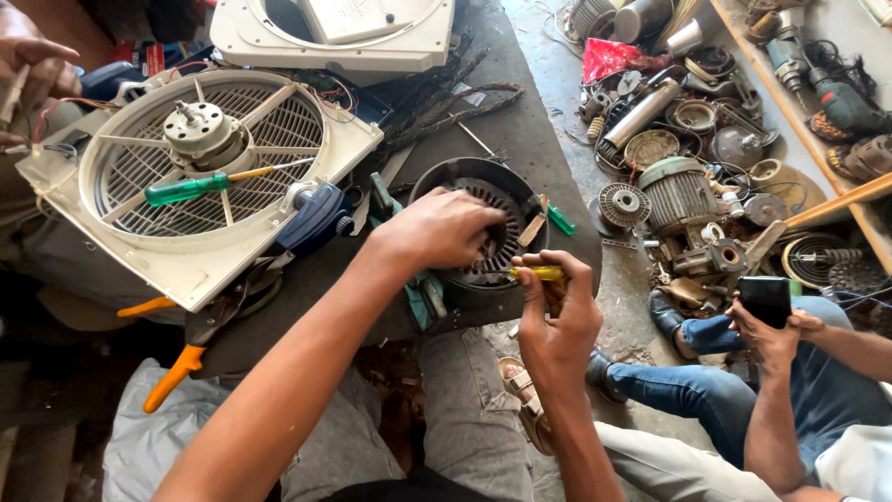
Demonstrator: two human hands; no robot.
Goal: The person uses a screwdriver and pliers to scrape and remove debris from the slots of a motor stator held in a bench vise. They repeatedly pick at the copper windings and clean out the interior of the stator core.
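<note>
Left hand (pixel 444 228) grips motor stator (pixel 483 223); right hand (pixel 557 316) holds yellow screwdriver (pixel 537 273).

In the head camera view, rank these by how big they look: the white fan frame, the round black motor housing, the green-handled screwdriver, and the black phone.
1. white fan frame
2. round black motor housing
3. green-handled screwdriver
4. black phone

The last two look close.

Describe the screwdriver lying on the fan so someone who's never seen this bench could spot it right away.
Start at the big square off-white fan housing on the dark workbench's left side. Across its round grille, just below the central grey motor, lies a screwdriver with a translucent green handle and yellowish shaft. Nobody holds it, unlike the yellow-handled screwdriver gripped by the right hand.
</note>
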